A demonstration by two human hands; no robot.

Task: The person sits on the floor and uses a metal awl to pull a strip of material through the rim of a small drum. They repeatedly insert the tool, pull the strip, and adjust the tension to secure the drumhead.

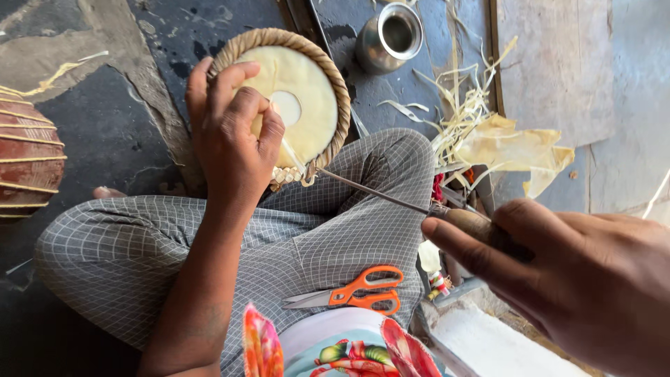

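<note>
Left hand [234, 136] closed around a round skin disc with woven rim [300, 91], held above the knee. Right hand [558, 272] gripping a wooden-handled awl [398, 199], tip touching the rim's lower edge. Steel cup [391, 36] on floor beyond, inside looks dark, contents unclear. Orange scissors [359, 292] on lap.

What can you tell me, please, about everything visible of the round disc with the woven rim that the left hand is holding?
The round disc is a pale cream skin, seemingly hide, with a small whiter circle at its centre, ringed by a braided tan rim that looks like cane or leather. It is tilted on edge above the checked-cloth knee. The left hand clasps its left side, fingers across the face. A thin metal awl, held by the right hand, meets the lower rim, where the lacing looks loose.
</note>
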